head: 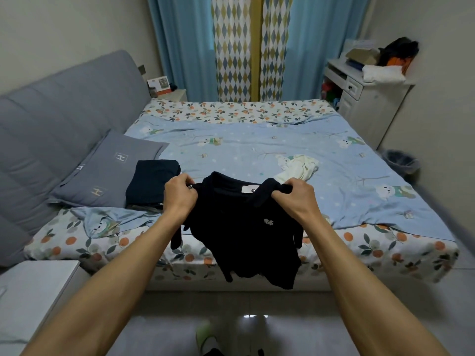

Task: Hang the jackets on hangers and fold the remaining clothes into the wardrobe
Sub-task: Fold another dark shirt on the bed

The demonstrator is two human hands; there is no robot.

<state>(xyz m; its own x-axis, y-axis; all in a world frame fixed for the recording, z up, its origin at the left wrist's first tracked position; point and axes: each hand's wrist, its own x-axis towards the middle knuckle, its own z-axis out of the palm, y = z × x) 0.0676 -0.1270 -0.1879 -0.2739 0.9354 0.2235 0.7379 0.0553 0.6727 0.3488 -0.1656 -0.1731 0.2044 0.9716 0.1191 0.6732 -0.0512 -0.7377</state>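
1. We see a dark shirt (241,227) of matt knit cloth, with a small pale woven label at the collar.
2. We see a bedsheet (257,150) of smooth light-blue printed cloth, faintly creased.
3. We see a headboard (51,119) padded in matt grey fabric, and a pillow (108,168) in similar grey cloth.
4. We see a floor (257,330) of glossy tile that mirrors a light.
5. We see curtains (231,47) of thin cloth, partly printed.
6. We see a cabinet (370,104) with a smooth white painted finish.
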